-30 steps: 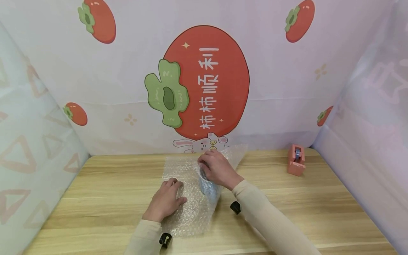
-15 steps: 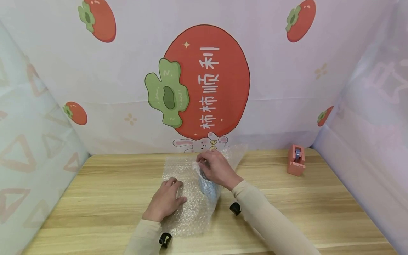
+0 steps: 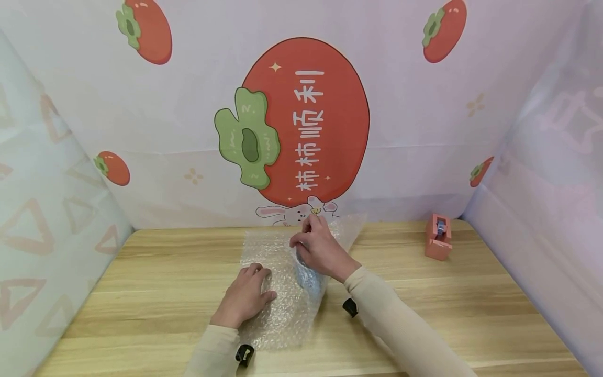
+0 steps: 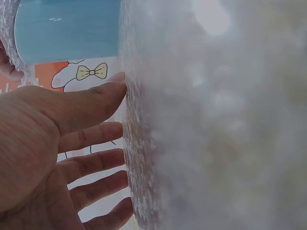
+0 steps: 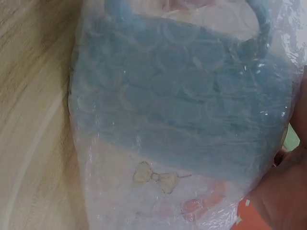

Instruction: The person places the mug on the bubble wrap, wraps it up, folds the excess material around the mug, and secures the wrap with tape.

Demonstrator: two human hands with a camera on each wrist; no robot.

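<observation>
A light blue mug (image 3: pixel 308 281) lies on its side on a sheet of bubble wrap (image 3: pixel 282 327), with part of the sheet folded over it. Its side (image 4: pixel 67 31) is bare in the left wrist view; through the wrap, the right wrist view shows the mug's body (image 5: pixel 163 91) and a looped handle (image 5: pixel 261 21). My left hand (image 3: pixel 245 296) presses the flat part of the sheet with spread fingers. At the mug's open end, my right hand (image 3: pixel 325 251) pinches the edge of the wrap; that hand covers most of the mouth.
A pink tape dispenser (image 3: pixel 438 237) holding a roll of tape stands at the back right of the wooden table (image 3: pixel 155 293). A printed cloth backdrop (image 3: pixel 400 157) rises behind the table edge. Small black wrist devices (image 3: pixel 244 355) sit by both cuffs.
My right hand's fingers have shifted at the mug's mouth, with the index finger now raised toward the back. The left hand, mug and sheet stay in nearly the same place.
</observation>
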